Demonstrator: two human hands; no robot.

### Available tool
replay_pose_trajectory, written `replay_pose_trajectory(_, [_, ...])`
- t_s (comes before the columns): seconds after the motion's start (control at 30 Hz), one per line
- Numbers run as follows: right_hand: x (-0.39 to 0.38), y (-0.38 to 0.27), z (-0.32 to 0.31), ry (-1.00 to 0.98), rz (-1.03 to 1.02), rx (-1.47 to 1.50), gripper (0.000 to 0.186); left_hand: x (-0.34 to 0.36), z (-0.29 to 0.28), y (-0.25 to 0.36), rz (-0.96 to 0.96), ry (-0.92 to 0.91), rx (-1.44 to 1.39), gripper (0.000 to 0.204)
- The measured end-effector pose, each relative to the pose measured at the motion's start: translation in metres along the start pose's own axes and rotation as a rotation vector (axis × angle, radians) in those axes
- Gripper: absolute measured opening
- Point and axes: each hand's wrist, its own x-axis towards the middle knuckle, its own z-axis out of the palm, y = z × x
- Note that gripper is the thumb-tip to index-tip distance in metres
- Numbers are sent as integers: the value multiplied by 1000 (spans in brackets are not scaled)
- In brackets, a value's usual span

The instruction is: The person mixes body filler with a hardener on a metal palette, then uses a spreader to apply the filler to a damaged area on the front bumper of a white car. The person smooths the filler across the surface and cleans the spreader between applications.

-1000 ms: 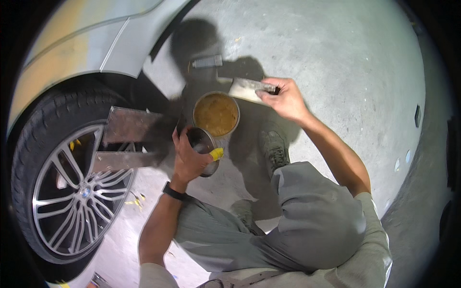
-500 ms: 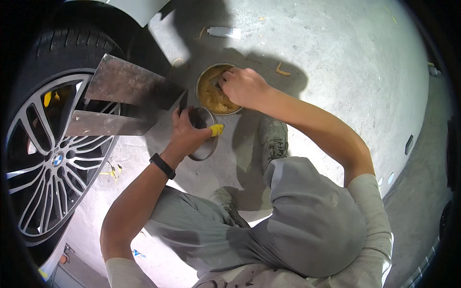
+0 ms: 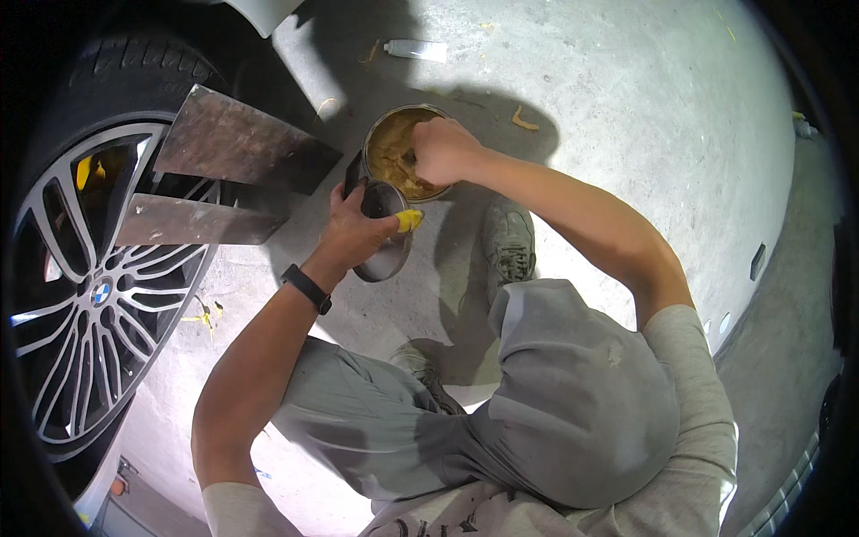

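My left hand (image 3: 351, 228) is closed on the edge of a round metal lid (image 3: 386, 258), tilted beside the can. A yellow wrap or smear (image 3: 410, 220) covers the thumb's tip. At its fingers a dark flat plate (image 3: 354, 174) stands up against the can's near left side; I cannot tell whether it is gripped too. My right hand (image 3: 445, 150) reaches into an open round can (image 3: 366, 148) of tan-yellow paste (image 3: 390, 154). Its fingers are curled, and a small dark part of something shows beneath them; the rest is hidden.
Two stained flat metal plates (image 3: 237, 139) jut out in front of the car wheel (image 3: 98, 295) on the left. A pale tube (image 3: 415, 50) lies beyond the can. A curled tan strip (image 3: 523, 118) is on the concrete floor. My shoes (image 3: 510, 242) are close behind the can.
My right hand has turned over in the can, its knuckles now higher and the fingers more hidden. My left hand and the lid have shifted slightly up toward the can in the view.
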Motion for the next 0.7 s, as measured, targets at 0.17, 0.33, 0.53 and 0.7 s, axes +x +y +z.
replay_pose_trajectory(0.17, [6,7,12,-50,143,143,29,4,12,-11,-113,43,-343,46])
replay_pose_trajectory(0.33, [7,17,20,-1,148,220,30,1,3,-3,108,99,144,82])
replay_pose_trajectory(0.53, [-13,34,1,88,205,281,44,-4,-29,12,110,-129,212,32])
replay_pose_trajectory(0.7, [-36,45,-35,113,505,660,63,-5,-46,26,-350,41,-535,74])
